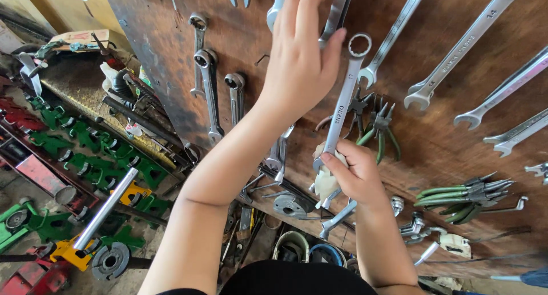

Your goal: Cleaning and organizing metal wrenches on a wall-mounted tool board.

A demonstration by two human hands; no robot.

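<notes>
Left hand (299,61) raised against the rusty brown metal tool board (445,141), fingers curled round a silvery steel spanner (338,9) hanging near the top; upper end of that spanner cut off by the frame edge, shaft mostly hidden behind the fingers. Right hand (357,175) lower down, pinching the bottom end of a long silvery combination spanner (345,98) together with a wad of pale cloth (325,178); ring end up, just beside the left thumb, open jaw end hidden in the grip.

Far left, on the floor: green-painted metal stands (85,146) in rows, a yellow bracket (71,252), red jack parts, partly cut off at the corner. A flat cardboard box (85,38) at upper left, lettering too small to make out. Further along on the board, three short ring spanners (208,84) hung side by side. Behind the right hand, green-handled pliers (379,126), partly covered by the long spanner. Rightward, more large spanners (462,49) fanned diagonally, several clipped by the top and right edges. Low right, a bundle of green-handled pliers (456,195) and a small pale tag-like object (454,245), hard to identify.
</notes>
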